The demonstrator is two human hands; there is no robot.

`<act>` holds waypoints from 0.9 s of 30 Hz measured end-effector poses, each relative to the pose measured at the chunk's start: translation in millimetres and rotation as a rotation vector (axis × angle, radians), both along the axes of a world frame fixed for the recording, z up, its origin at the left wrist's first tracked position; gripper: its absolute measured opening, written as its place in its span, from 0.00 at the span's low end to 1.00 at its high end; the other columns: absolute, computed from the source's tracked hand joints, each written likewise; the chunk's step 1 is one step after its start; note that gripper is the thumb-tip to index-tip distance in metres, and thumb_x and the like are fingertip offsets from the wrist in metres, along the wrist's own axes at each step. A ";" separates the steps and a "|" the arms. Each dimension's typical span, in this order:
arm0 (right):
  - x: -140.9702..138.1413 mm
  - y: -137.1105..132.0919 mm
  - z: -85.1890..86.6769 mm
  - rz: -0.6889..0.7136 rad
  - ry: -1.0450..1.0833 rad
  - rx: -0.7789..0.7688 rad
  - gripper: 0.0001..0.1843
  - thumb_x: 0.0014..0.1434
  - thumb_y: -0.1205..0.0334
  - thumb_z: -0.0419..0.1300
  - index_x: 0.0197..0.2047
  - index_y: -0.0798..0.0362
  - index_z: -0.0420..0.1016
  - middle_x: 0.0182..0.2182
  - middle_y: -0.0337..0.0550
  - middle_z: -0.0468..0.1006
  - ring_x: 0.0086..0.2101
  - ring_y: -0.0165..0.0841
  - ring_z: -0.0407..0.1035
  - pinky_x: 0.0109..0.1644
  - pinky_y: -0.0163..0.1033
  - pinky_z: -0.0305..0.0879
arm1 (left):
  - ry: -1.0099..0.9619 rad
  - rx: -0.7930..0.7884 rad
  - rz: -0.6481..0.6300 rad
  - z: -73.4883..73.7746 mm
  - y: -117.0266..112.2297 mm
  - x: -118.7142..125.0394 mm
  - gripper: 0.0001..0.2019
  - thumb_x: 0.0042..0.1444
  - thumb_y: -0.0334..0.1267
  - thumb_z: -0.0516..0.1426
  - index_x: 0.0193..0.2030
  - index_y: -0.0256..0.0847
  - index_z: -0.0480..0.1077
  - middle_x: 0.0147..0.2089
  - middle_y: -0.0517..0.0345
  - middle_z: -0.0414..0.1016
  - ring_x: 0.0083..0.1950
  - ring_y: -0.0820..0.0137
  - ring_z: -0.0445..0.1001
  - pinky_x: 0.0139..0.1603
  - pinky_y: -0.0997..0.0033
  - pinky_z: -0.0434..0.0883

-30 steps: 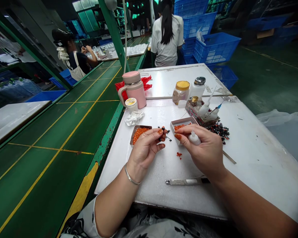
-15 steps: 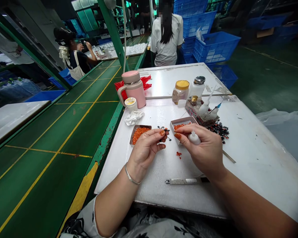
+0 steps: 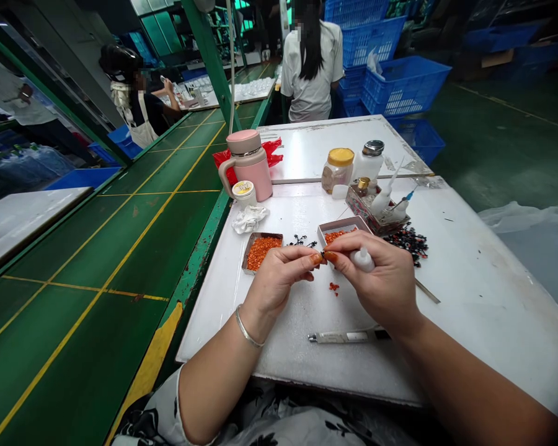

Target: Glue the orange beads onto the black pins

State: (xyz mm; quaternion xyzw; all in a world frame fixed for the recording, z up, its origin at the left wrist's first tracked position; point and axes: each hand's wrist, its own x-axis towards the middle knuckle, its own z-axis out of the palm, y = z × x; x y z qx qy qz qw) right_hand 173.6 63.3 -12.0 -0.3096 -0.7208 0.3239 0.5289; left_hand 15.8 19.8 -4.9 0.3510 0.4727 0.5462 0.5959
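Observation:
My left hand (image 3: 279, 282) is pinched on a tiny dark part at its fingertips, above the white work board (image 3: 307, 322). My right hand (image 3: 381, 282) is closed round a small white squeeze bottle (image 3: 363, 260), and its fingertips meet the left fingertips. Behind the hands stand two small metal trays of orange beads, one to the left (image 3: 260, 251) and one to the right (image 3: 339, 232). A few orange beads (image 3: 335, 287) lie loose on the board under the hands, and several small black pieces (image 3: 302, 241) lie between the trays.
A pink mug (image 3: 248, 164), a small round tin (image 3: 244, 192), a crumpled white cloth (image 3: 250, 218), two jars (image 3: 339, 170), a tray of dropper bottles (image 3: 381, 207) and a black bead pile (image 3: 411, 241) stand behind. A flat tool (image 3: 348, 336) lies near me. A green conveyor (image 3: 97, 260) runs left. Other people work beyond.
My left hand has moved right until its fingertips meet the right hand's fingertips. The right hand with the bottle has hardly moved.

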 end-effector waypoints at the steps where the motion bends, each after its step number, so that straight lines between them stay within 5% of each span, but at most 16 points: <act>1: 0.2 -0.2 0.0 -0.001 -0.001 -0.010 0.02 0.58 0.63 0.66 0.33 0.50 0.79 0.30 0.39 0.80 0.32 0.33 0.73 0.38 0.40 0.69 | 0.017 0.013 -0.002 -0.5 0.1 -0.2 0.09 0.46 0.40 0.68 0.31 0.37 0.81 0.29 0.56 0.75 0.30 0.76 0.67 0.31 0.76 0.65; 27: -0.9 -1.1 0.2 0.002 0.029 0.017 0.03 0.57 0.65 0.68 0.36 0.51 0.80 0.33 0.39 0.81 0.35 0.31 0.74 0.42 0.37 0.69 | 0.058 0.107 0.000 -3.3 0.3 -0.5 0.08 0.49 0.40 0.68 0.34 0.39 0.82 0.33 0.56 0.77 0.32 0.76 0.68 0.31 0.78 0.67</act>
